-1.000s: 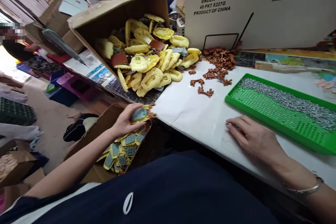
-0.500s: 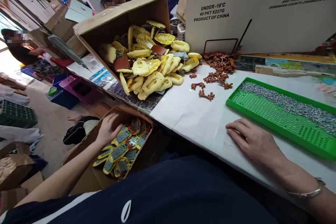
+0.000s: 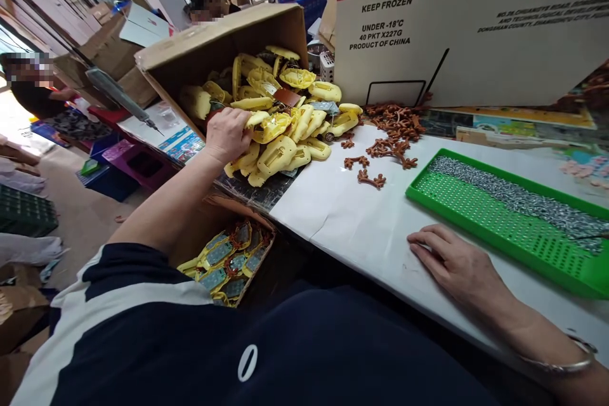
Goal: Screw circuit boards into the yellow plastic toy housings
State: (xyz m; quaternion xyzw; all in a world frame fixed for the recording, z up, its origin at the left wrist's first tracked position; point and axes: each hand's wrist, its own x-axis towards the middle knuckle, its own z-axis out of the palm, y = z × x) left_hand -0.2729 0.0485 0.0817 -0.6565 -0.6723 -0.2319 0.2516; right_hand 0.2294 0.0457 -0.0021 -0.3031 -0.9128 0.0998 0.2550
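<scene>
My left hand [image 3: 229, 133] is at the heap of yellow plastic shells [image 3: 276, 155] that spills from a tipped cardboard box [image 3: 223, 25]. Its fingers are closed on the edge of one yellow plastic shell [image 3: 257, 118] at the front of the heap. Some shells in the pile have brown boards and wires in them. On the white tabletop [image 3: 328, 209] rests my right hand [image 3: 447, 260], loosely bent, fingers apart and holding nothing that I can see. It lies just in front of a green perforated tray [image 3: 476, 203] with many small screws [image 3: 518, 196].
Brown branch-shaped plastic parts [image 3: 394, 130] lie behind the tray, before a large printed carton [image 3: 457, 32]. Below the table edge a cardboard box [image 3: 259, 279] holds yellow shells with grey panels [image 3: 219, 254]. An electric screwdriver [image 3: 121, 98] hangs at left. Two people are farther back.
My left hand has risen from above the lower box to the yellow heap and closed on a shell there. The right hand has stayed in about the same place on the table.
</scene>
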